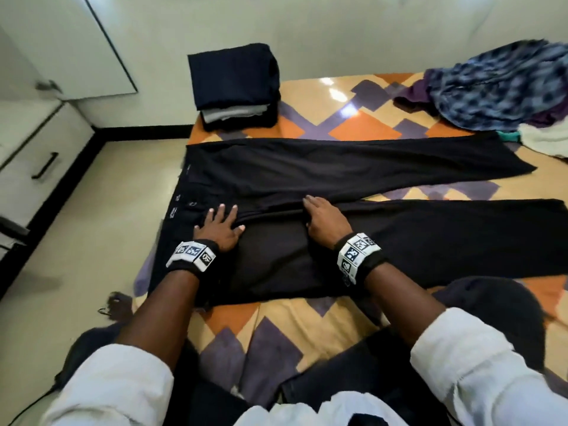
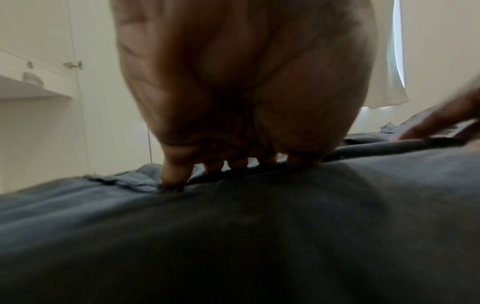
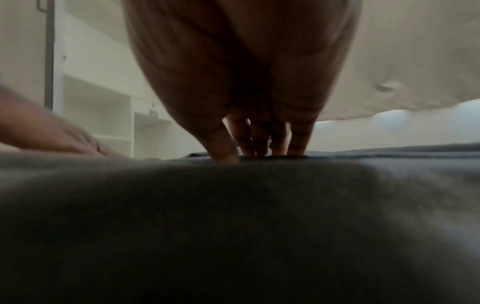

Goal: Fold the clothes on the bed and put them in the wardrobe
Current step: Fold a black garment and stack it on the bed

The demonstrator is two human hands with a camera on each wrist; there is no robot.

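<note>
A bed (image 1: pixel 362 130) with a glossy cover of orange, purple and cream diamonds fills the room's middle. One pair of black trousers (image 1: pixel 338 170) lies spread flat across it, soft matte cloth, two legs running right. The left hand (image 1: pixel 219 227) and right hand (image 1: pixel 325 221) press flat on it, fingers straight. One folded dark stack (image 1: pixel 235 84) sits far left, a rumpled patterned heap (image 1: pixel 504 87) far right. Only the right wrist view shows white open shelves (image 3: pixel 103 115).
</note>
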